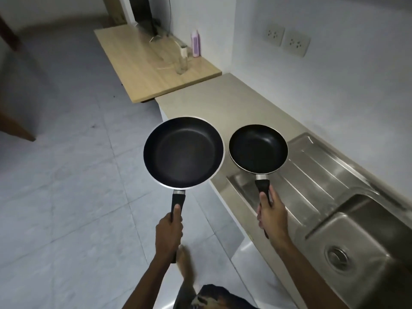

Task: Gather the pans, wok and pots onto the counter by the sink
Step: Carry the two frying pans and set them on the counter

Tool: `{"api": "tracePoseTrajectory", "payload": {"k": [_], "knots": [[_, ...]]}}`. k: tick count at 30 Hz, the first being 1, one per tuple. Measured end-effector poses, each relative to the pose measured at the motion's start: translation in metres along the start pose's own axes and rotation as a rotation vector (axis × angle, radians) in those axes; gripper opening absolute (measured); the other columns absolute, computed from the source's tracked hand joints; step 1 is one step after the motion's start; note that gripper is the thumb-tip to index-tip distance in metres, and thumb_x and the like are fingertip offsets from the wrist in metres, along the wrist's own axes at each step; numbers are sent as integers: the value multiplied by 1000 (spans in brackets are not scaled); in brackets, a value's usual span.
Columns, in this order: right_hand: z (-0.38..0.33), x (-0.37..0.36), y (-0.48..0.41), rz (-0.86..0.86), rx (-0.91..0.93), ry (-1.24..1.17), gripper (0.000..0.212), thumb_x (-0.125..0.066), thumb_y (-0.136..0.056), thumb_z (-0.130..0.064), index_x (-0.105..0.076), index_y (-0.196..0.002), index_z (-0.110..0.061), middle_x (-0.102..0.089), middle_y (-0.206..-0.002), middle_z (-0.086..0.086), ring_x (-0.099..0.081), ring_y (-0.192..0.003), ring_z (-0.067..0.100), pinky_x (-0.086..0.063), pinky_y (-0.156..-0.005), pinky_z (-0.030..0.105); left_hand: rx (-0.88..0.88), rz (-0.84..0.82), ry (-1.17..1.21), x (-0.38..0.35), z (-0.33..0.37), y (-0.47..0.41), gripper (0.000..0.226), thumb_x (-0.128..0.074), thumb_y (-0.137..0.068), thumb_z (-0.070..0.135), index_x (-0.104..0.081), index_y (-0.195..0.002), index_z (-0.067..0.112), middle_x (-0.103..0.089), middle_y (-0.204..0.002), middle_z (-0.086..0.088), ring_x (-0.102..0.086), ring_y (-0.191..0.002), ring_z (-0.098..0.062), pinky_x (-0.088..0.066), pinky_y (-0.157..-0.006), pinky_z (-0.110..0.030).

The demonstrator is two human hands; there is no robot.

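Note:
My left hand (169, 233) grips the black handle of a large black frying pan (183, 152), held level in the air over the floor beside the counter's edge. My right hand (270, 214) grips the handle of a smaller black frying pan (258, 148), held above the steel drainboard (312, 184) of the sink. The beige counter (223, 103) stretches away behind both pans. No wok or pot is in view.
The steel sink basin (361, 246) lies at the right. A wooden table (138, 63) adjoins the counter's far end, with a glass bottle (182, 61) and a purple bottle (195, 43) on it. Two wall sockets (287, 40) sit above the counter. Tiled floor lies to the left.

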State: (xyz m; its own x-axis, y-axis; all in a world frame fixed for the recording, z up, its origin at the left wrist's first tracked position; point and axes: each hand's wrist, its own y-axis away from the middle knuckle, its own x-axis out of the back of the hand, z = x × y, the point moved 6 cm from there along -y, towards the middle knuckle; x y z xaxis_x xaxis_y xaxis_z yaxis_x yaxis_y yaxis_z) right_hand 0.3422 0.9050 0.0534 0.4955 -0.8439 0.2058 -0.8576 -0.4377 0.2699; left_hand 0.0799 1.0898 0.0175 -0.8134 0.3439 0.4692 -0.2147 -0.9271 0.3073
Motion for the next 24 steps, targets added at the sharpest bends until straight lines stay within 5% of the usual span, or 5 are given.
{"api": "tracePoseTrajectory", "payload": {"k": [15,24], "knots": [[-87,-211,-209,228,-48,-37,37,-51,-103,-26,-51,-140,-28,-57,-65,10,-48,-44,13,-40,-38,25,-161,-205,-109,12,148,-388,68,-43,-98,59,-62,-77,-4,-56,-54,-4,-51,-45,-14,-41,-39,-25],[-109,-287,-352,432,-125,-59,44,-52,-103,-29,-45,-146,-28,-62,-68,10,-54,-48,12,-46,-40,23,-288,-380,-225,-56,218,-582,64,-42,-98,58,-53,-62,6,-57,-54,-13,-53,-43,-16,-40,-40,-25]]}}
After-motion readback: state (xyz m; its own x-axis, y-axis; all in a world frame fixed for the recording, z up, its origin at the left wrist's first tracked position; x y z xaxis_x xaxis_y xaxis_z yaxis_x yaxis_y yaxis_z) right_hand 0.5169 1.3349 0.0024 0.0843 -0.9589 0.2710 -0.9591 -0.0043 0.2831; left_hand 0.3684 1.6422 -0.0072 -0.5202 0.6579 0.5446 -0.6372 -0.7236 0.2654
